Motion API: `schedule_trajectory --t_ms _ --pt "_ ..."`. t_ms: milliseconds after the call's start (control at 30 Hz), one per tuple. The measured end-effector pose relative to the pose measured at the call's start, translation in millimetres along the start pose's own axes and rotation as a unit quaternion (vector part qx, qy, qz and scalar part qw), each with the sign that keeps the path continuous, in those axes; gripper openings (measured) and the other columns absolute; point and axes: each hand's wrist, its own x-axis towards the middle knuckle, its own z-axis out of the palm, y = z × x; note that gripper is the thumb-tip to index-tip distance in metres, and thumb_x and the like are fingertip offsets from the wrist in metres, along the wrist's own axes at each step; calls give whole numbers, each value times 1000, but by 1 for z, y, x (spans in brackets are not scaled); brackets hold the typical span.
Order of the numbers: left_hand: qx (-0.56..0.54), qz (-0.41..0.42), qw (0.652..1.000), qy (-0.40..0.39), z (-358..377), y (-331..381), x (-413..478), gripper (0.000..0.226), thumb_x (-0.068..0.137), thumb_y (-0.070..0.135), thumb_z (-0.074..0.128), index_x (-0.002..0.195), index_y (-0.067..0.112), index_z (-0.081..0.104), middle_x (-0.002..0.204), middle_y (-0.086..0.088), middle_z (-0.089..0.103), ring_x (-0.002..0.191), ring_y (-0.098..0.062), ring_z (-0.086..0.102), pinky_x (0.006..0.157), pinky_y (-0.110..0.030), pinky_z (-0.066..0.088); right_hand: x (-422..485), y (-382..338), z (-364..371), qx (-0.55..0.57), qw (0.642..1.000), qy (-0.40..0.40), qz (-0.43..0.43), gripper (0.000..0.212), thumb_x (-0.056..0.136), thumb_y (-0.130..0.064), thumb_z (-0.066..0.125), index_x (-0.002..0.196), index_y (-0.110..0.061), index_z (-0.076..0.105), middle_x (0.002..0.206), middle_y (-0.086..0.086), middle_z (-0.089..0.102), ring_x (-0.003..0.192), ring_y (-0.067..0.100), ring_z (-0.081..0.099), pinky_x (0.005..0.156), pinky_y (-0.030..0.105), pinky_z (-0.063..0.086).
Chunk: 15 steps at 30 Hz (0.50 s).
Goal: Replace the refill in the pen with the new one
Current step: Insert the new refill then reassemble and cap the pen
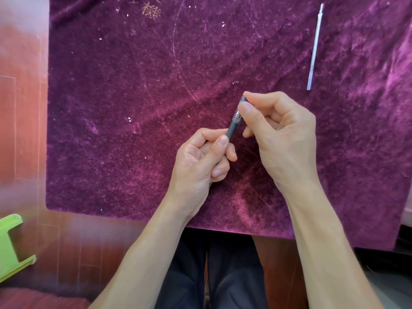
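A dark pen [234, 123] with a clear ring near its upper end is held slanted above the purple cloth. My left hand [200, 161] grips its lower barrel between thumb and fingers. My right hand [278, 132] pinches the pen's upper end between thumb and forefinger. The pen's lower part is hidden inside my left fist. A thin pale refill [314, 47] lies alone on the cloth at the upper right, apart from both hands.
The purple velvet cloth [133, 108] covers the table; its near edge hangs over my lap. A green plastic object [11, 244] sits on the red floor at the lower left. Small white specks dot the cloth.
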Motion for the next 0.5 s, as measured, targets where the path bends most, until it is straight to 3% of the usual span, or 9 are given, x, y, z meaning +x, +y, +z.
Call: schedule_trajectory --t_ms 500 --pt "37 -2 999 17 2 -1 -6 10 103 13 57 109 12 65 77 -9 66 49 -8 48 47 -19 39 -9 2 0 9 1000 14 26 10 99 -10 76 103 -19 76 89 -10 76 67 -2 65 65 15 54"
